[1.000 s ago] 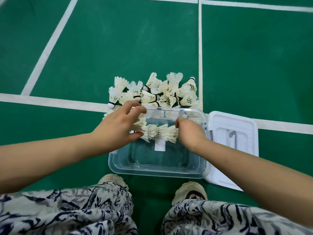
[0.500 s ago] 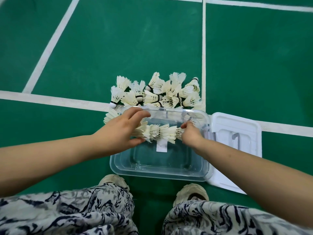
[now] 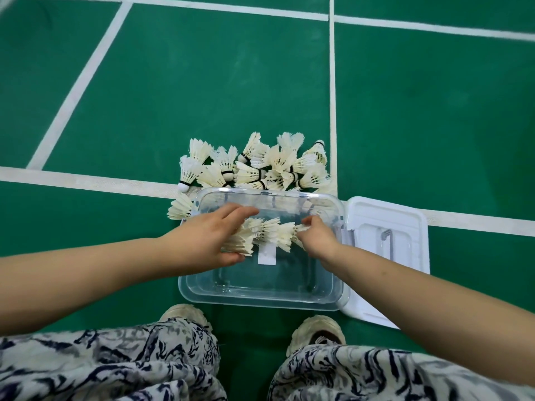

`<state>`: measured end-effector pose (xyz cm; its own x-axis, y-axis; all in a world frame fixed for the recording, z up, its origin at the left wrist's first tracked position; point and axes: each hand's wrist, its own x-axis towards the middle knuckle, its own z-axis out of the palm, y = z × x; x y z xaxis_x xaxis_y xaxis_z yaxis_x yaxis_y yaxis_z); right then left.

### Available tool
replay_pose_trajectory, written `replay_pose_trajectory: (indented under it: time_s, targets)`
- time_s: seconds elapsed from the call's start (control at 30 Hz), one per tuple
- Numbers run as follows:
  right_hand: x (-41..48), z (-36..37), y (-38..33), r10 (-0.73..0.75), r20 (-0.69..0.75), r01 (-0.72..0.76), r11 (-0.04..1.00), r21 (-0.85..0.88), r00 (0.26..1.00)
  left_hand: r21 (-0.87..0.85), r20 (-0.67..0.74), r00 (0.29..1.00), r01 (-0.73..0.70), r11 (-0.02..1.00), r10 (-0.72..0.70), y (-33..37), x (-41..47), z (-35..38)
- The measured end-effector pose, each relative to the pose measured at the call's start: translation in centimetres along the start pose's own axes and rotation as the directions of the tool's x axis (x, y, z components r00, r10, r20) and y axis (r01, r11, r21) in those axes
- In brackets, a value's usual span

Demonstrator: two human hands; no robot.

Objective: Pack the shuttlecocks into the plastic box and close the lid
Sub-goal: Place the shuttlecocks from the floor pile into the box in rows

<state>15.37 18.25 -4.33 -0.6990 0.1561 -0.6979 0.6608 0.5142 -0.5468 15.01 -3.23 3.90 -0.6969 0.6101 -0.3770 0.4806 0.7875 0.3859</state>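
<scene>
Clear plastic box (image 3: 260,301) is holding nothing yet; left hand (image 3: 208,241) and right hand (image 3: 317,240) are gripping a shuttlecock row (image 3: 267,231) above it, pile (image 3: 260,169) and lid (image 3: 405,224) waiting.

Green sports-court floor (image 3: 202,68) is filling the whole view, matte, with faint pale smudges showing on the surface. A wide white line (image 3: 86,180) is running left to right across the middle, its paint looking scuffed and greyish in places. A narrower white line (image 3: 332,82) is meeting it and heading away toward a far line (image 3: 231,8) that is spanning the top. A slanting white line (image 3: 84,79) is joining the far and near ones at left. Light is falling evenly, casting only soft shadows.
</scene>
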Motion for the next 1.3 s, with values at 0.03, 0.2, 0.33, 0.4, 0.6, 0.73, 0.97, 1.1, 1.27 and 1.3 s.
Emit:
replay_pose_trajectory:
  time_s: [0.03, 0.2, 0.33, 0.4, 0.6, 0.73, 0.97, 1.1, 1.27, 1.3]
  targets:
    - [0.0, 0.0, -0.1, 0.007, 0.029, -0.006, 0.999, -0.051, 1.000, 0.004, 0.005, 1.000, -0.002, 1.000, 0.002, 0.1, 0.0, 0.0]
    - [0.8, 0.1, -0.6, 0.072, 0.115, -0.061, 0.994, -0.095, 0.991, -0.005, 0.009, 1.000, 0.006, 1.000, -0.006, 0.0, -0.2, -0.1]
    - [1.8, 0.4, 0.0, 0.097, 0.149, -0.096, 0.995, -0.016, 0.984, -0.019, 0.026, 0.999, 0.025, 0.999, -0.025, -0.2, 0.0, 0.0]
    - [2.1, 0.6, 0.4, 0.105, 0.169, -0.119, 0.990, 0.074, 0.980, -0.015, 0.026, 0.999, 0.028, 0.999, -0.028, -0.2, 0.2, 0.0]
    - [2.3, 0.8, 0.3, 0.194, 0.152, -0.234, 0.919, 0.318, 0.969, -0.035, 0.012, 1.000, 0.018, 0.999, -0.018, -0.2, 0.5, 0.1]
    - [1.9, 1.0, 0.2, 0.167, 0.145, -0.213, 0.882, 0.419, 0.975, -0.034, -0.006, 1.000, 0.010, 0.999, -0.010, -0.3, 0.4, 0.2]
    - [1.4, 0.8, -0.7, 0.089, 0.068, -0.108, 0.922, 0.373, 0.994, -0.027, -0.031, 1.000, 0.005, 1.000, -0.006, -0.8, 0.2, 0.3]
    - [0.5, 0.6, -0.4, 0.061, 0.022, -0.064, 0.972, 0.224, 0.998, -0.017, 0.006, 0.999, 0.037, 0.999, -0.037, -1.0, 0.6, 0.9]
    - [-0.9, -0.4, -0.7, -0.057, -0.116, 0.075, 0.985, 0.155, 0.992, -0.004, 0.106, 0.992, 0.071, 0.997, -0.071, -0.5, 1.4, 1.3]
    - [-1.3, -0.3, -0.7, -0.121, -0.137, 0.137, 0.984, 0.118, 0.983, -0.002, 0.120, 0.990, 0.075, 0.997, -0.075, -0.4, 1.6, 1.4]
